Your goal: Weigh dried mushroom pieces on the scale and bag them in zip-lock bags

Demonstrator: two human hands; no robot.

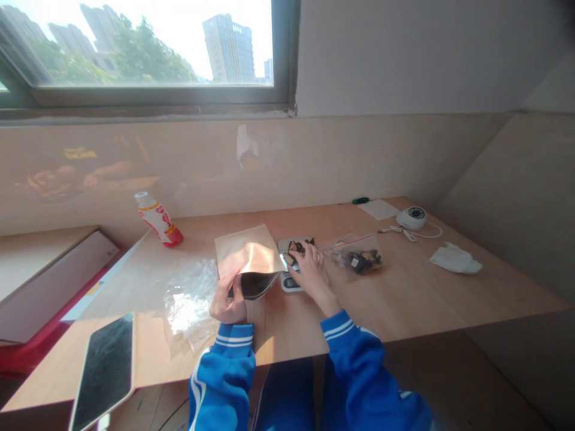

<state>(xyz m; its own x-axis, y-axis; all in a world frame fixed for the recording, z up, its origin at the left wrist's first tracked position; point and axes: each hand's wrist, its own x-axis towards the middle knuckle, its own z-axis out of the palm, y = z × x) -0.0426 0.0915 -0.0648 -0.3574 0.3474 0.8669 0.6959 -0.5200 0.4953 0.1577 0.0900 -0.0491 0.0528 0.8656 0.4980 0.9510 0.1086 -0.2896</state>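
Observation:
A brown kraft paper pouch (247,251) lies at the middle of the table with its dark mouth gaping toward me. My left hand (228,299) is closed on the pouch's near left edge, thumb at the opening. To its right is a small white kitchen scale (293,282), its display partly covered by my wrist side. Dark brown, tan-edged pieces that look like dried mushrooms (294,246) are heaped on its pan. My right hand (309,266) reaches over the scale, fingers curled round some of these pieces.
A clear zip bag (359,257) of similar pieces lies right of the scale; crumpled clear plastic (191,305) is at left. Around them are a red-white bottle (159,220), a tablet (105,365), a white dome camera (411,218), a white cloth-like bundle (456,258) and a green-handled tool (360,200).

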